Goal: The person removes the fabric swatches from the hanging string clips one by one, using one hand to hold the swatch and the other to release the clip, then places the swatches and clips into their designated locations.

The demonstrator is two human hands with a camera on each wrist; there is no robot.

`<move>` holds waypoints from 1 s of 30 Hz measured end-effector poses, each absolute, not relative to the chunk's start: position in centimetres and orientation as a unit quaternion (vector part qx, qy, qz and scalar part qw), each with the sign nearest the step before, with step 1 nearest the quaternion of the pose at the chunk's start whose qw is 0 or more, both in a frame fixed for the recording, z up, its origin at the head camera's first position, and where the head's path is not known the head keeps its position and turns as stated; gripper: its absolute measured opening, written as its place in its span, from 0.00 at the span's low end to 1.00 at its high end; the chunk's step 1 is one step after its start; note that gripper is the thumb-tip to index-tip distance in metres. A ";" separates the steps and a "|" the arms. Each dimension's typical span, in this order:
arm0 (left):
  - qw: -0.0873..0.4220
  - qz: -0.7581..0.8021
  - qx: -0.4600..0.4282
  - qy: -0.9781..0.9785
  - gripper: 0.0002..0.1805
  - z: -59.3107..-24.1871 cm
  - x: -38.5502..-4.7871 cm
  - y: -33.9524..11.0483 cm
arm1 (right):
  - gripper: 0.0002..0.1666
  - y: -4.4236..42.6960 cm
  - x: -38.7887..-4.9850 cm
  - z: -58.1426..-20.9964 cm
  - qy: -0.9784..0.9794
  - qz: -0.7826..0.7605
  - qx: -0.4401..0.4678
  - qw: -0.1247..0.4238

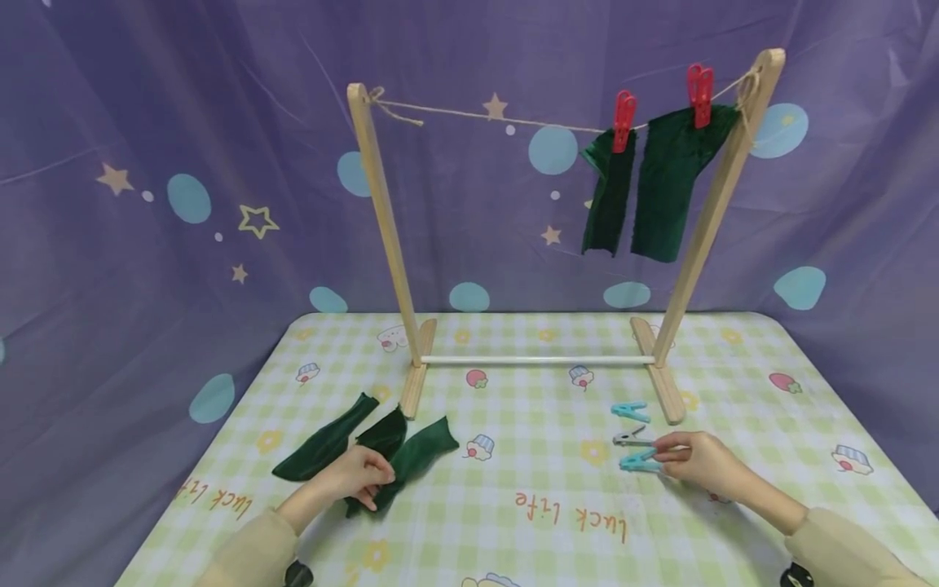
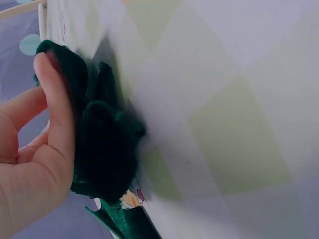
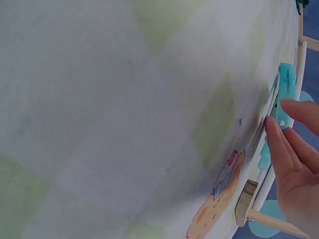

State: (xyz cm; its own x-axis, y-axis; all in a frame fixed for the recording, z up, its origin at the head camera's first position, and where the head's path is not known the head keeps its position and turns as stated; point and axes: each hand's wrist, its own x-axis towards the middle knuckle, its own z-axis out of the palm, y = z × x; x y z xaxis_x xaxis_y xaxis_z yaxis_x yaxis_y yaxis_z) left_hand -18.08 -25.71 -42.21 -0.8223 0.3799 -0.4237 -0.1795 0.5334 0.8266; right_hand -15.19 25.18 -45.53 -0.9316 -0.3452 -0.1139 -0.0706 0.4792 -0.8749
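Observation:
On the left of the table, my left hand (image 1: 352, 474) pinches a dark green velvety cloth (image 1: 421, 451) between thumb and fingers. The cloth bunches up beside the thumb in the left wrist view, hiding most of the fingertips. Another green cloth (image 1: 328, 439) lies just to its left. Over on the right, my right hand (image 1: 703, 463) holds the end of a light blue clothespin (image 3: 286, 84) between thumb and fingertips. Behind that one lie a grey clothespin (image 1: 631, 438) and a second light blue clothespin (image 1: 629, 410).
A wooden drying stand (image 1: 389, 220) with a string line (image 1: 469, 113) rises at the back. Two small green garments (image 1: 663, 191) hang at its right end under red clothespins (image 1: 624, 121). A white rod (image 1: 535, 359) joins the feet. A checked cloth covers the table (image 1: 528, 456).

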 end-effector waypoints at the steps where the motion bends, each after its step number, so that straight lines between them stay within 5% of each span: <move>1: 0.295 0.479 0.064 0.824 0.10 -42.2 -18.1 -25.7 | 0.22 25.2 -15.2 -45.5 0.848 -0.496 -0.122 0.140; 9: 0.262 0.474 0.093 0.835 0.13 -41.3 -18.8 -25.7 | 0.25 25.7 -15.2 -43.7 0.851 -0.489 -0.130 0.138; 30: 0.179 0.474 0.226 0.832 0.16 -36.3 -23.5 -20.8 | 0.18 24.9 -18.9 -35.3 0.875 -0.446 -0.187 -0.025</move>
